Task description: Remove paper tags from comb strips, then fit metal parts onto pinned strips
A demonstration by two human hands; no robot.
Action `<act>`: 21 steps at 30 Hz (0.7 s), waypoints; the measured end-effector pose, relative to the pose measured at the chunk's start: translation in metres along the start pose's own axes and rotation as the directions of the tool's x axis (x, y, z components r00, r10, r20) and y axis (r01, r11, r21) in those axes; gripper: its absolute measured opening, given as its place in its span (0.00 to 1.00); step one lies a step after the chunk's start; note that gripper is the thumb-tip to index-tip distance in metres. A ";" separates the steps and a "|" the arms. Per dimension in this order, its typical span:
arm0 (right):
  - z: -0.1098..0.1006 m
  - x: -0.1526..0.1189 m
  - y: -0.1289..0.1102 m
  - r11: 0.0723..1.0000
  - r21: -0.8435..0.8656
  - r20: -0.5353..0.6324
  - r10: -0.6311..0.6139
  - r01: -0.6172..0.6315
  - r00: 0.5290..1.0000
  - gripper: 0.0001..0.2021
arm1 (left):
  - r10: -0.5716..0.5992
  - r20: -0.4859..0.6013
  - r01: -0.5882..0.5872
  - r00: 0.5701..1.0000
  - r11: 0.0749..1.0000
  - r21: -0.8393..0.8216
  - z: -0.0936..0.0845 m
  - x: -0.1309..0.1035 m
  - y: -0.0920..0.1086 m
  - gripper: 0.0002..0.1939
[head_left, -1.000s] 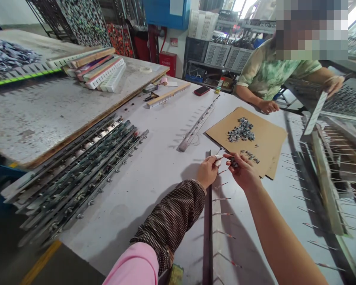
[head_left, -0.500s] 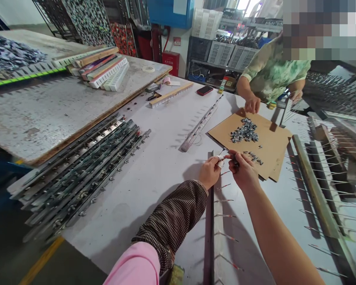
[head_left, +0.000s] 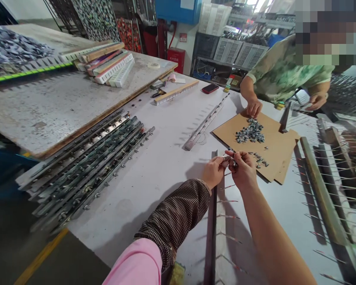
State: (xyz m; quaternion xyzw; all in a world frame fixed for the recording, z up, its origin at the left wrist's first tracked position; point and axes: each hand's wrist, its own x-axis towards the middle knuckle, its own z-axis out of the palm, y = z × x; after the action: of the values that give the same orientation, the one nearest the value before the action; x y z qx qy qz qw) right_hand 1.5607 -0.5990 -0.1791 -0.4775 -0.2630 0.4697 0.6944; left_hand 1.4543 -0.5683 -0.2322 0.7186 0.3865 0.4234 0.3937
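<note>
Two hands' grips, left (head_left: 214, 172) and right (head_left: 243, 171), pinching one small metal clip (head_left: 231, 160).

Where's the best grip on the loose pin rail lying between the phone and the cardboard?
Probably mid-length on the pin rail, pinching its two long edges from above. It lies flat and narrow on the table; the near end is free of the cardboard and easiest to reach.

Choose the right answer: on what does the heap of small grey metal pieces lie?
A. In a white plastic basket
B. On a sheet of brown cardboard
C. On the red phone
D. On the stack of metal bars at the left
B. The heap of small metal pieces lies on the brown cardboard sheet on the white table, just beyond the person's left hand and right hand.
</note>
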 end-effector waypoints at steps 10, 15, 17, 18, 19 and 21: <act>0.001 0.001 -0.001 0.999 -0.034 -0.014 -0.013 0.012 1.000 0.24 | -0.003 0.019 0.002 1.000 0.999 0.043 -0.004 0.000 0.004 0.08; 0.002 0.001 -0.002 0.999 -0.048 -0.011 -0.017 0.017 1.000 0.25 | 0.011 0.012 -0.012 1.000 0.999 0.053 -0.004 0.001 0.004 0.08; 0.003 0.001 -0.002 0.997 -0.066 -0.005 -0.028 0.028 1.000 0.24 | 0.013 0.013 -0.013 1.000 0.998 0.059 -0.004 0.001 0.003 0.08; 0.003 0.001 -0.001 0.996 -0.079 -0.002 -0.041 0.041 0.999 0.24 | 0.014 0.016 -0.015 1.000 0.998 0.062 -0.004 0.001 0.003 0.08; 0.003 0.001 0.000 0.994 -0.094 0.002 -0.058 0.058 0.998 0.24 | 0.016 0.020 -0.017 1.000 0.998 0.064 -0.004 0.001 0.003 0.08; 0.003 0.001 0.002 0.987 -0.128 0.009 -0.096 0.096 0.995 0.23 | 0.018 0.028 -0.020 0.999 0.997 0.069 -0.004 0.001 0.002 0.08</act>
State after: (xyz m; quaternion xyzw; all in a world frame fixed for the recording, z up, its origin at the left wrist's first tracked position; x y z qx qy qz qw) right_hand 1.5577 -0.5965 -0.1801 -0.5074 -0.3163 0.4186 0.6836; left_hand 1.4514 -0.5677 -0.2288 0.7412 0.3885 0.4035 0.3700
